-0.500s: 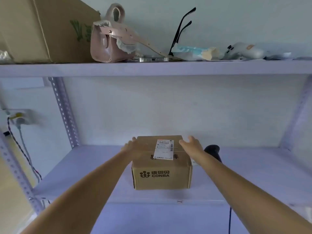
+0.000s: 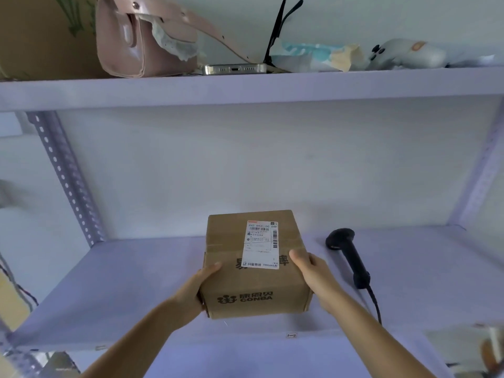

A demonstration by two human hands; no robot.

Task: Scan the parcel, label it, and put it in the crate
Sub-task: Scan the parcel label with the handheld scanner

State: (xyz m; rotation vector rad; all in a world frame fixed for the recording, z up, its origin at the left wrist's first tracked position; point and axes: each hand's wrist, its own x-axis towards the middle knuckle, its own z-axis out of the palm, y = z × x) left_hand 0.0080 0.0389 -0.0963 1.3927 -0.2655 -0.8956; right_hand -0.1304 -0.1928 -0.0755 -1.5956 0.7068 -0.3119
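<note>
We gripped the parcel (image 2: 253, 271) between our left hand (image 2: 191, 291) and right hand (image 2: 313, 274); the scanner (image 2: 349, 255) lay right of our fingers.

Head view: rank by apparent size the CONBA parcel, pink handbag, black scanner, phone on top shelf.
1. CONBA parcel and pink handbag: similar, handbag cropped, parcel nearer, so unranked.
2. black scanner.
3. phone, only its edge visible.

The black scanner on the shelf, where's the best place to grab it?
Grab the scanner by its long thin handle, coming from the right side with the right hand. The handle lies flat, pointing toward the person, with bare shelf beside it; the parcel crowds its left.
</note>
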